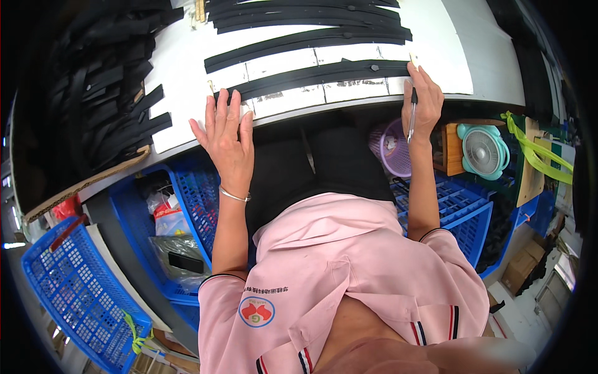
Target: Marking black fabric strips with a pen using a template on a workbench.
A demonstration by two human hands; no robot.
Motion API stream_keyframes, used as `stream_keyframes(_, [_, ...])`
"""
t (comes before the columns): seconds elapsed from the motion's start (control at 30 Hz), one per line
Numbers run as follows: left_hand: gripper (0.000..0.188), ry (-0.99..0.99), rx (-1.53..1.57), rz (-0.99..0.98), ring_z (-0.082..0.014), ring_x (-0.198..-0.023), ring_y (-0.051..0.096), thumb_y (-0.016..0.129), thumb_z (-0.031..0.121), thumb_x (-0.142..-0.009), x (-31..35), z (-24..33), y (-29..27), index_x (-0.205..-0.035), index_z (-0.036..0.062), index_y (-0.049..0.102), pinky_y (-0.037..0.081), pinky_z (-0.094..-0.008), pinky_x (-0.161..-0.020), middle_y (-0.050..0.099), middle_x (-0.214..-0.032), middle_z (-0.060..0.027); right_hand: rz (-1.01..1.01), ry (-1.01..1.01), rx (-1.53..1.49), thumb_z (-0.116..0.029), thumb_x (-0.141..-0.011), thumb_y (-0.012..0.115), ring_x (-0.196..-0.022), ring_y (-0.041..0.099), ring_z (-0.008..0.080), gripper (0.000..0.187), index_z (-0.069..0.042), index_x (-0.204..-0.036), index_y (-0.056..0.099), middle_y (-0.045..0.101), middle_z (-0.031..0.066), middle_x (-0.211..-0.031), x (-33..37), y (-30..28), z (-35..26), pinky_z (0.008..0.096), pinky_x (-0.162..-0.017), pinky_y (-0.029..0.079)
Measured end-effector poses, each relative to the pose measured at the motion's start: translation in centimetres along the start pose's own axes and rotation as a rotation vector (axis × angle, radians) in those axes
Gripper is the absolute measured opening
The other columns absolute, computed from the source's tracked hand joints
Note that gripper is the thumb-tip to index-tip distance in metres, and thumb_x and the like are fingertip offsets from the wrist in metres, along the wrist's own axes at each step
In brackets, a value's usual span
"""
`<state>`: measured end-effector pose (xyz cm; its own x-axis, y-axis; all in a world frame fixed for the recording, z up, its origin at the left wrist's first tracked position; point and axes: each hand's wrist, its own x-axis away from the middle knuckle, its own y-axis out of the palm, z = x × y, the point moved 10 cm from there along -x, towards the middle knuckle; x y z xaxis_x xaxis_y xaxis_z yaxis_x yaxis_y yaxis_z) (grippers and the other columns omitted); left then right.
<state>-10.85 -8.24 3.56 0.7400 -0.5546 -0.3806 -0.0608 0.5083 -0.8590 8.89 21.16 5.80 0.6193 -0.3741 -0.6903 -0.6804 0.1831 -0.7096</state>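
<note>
My left hand [228, 136] rests flat, fingers spread, at the near edge of the white worktable [187, 62], its fingertips touching the left end of a long black strip [311, 76]. My right hand [425, 100] presses on the right end of the same strip and holds a pen [412, 115] that points down toward me. White paper pieces [349, 90] lie under the strip. More long black strips [305, 38] lie parallel farther back on the table.
A pile of black strips [103, 93] fills the table's left side. Blue plastic crates [81, 293] stand below on the left, another blue crate [461, 209] on the right. A purple basket [391, 148], a small teal fan [483, 151] and a wooden box [453, 149] sit under the table edge.
</note>
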Motion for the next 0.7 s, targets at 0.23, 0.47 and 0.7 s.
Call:
stream_keyframes(0.23, [0.042,0.025,0.005,0.023,-0.0267,-0.149,0.04,0.06,0.025,-0.104,-0.3,-0.6,0.5,-0.145,0.0181,0.061,0.01,-0.0567,-0.125,0.055,-0.153,-0.0033,0.117,-0.03,-0.002,-0.002,-0.088,0.074,-0.115,0.07,0.0226,0.036,-0.008,-0.124,0.07,0.076,0.006,-0.115,0.3,-0.5,-0.1,0.0363,-0.095,0.048])
stream_keyframes(0.47, [0.046,0.093,0.113,0.036,-0.0303,-0.147,0.042,0.066,0.025,-0.1,-0.6,-0.2,-0.1,-0.144,0.0146,0.061,0.016,-0.0549,-0.124,0.056,-0.152,-0.0076,0.106,0.01,-0.179,-0.007,-0.09,0.074,-0.108,0.07,0.0267,0.032,-0.009,-0.122,0.072,0.076,0.008,-0.114,-0.2,-1.7,2.2,0.0369,-0.092,0.051])
stream_keyframes(0.7, [0.03,0.191,0.322,0.133,-0.032,-0.136,0.052,0.073,0.018,-0.094,-3.1,7.7,-0.9,-0.123,0.0101,0.071,0.029,-0.05,-0.12,0.065,-0.137,-0.0105,0.071,0.4,-0.694,-0.012,-0.098,0.069,-0.096,0.069,0.02,0.017,-0.005,-0.112,0.076,0.076,0.0075,-0.107,-2.1,-2.5,5.2,0.0309,-0.089,0.051])
